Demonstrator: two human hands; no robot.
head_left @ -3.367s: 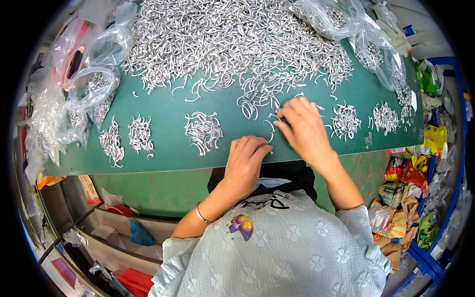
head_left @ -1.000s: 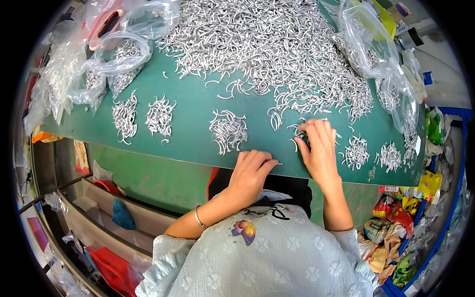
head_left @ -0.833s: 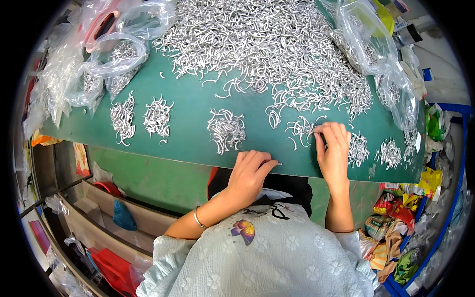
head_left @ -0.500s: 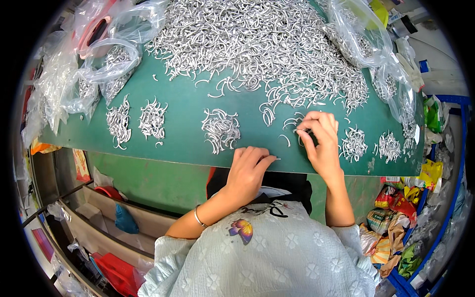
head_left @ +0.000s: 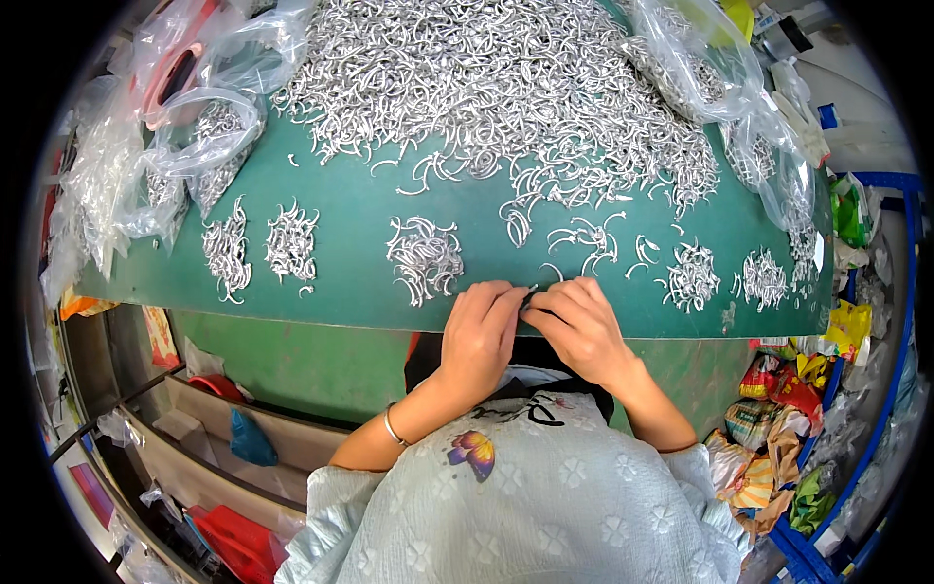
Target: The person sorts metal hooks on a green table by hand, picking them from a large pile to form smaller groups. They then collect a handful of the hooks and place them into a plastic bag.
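At the near edge of the table, my left hand [head_left: 479, 333] and my right hand [head_left: 586, 331] meet fingertip to fingertip. Both are closed in a pinch. A small silvery piece [head_left: 531, 289] peeks out between them; most of it is hidden by the fingers. Just beyond my right hand lie loose curved silvery metal pieces [head_left: 595, 239]. A small heap of the same pieces [head_left: 424, 260] sits left of my left hand, and another heap [head_left: 692, 276] lies to the right of my right hand. The great pile of curved pieces [head_left: 486, 88] covers the far part of the table.
More small heaps rest on the green tabletop [head_left: 341, 282], at left [head_left: 291, 240] and far right [head_left: 762, 279]. Clear plastic bags [head_left: 219, 136] holding pieces stand at the far left, and another bag [head_left: 754, 127] at the far right. Colourful packets [head_left: 778, 389] fill the shelving at right.
My right hand has moved left and nearer from the loose pieces to meet my left hand. A few loose pieces lie uncovered where it was.
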